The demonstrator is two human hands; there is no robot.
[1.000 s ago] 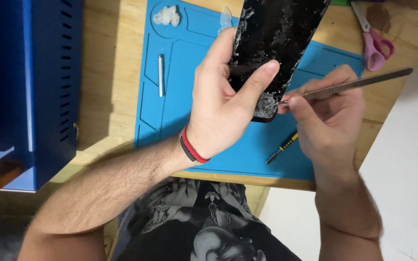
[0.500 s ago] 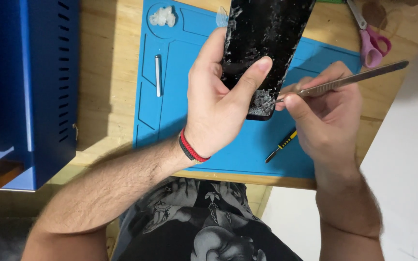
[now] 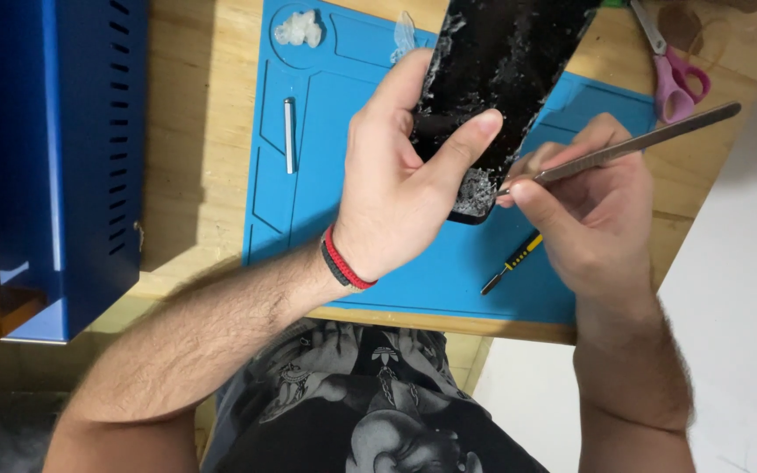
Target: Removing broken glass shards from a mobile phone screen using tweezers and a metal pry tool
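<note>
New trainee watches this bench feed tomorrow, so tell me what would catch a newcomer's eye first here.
First, the black phone panel with its shattered, whitish surface, held up mid-frame by the left hand. Next, the right hand pressing a thin metal tool to its lower corner. Beneath lies a bright blue work mat, with pink scissors top right.

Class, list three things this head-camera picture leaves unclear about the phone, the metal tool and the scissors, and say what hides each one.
1. Phone: its top end is cut off by the picture's upper edge.
2. Metal tool: its tip at the phone's cracked corner is too small to make out, partly behind the left hand thumb.
3. Scissors: blades cut off at the upper edge.
</note>
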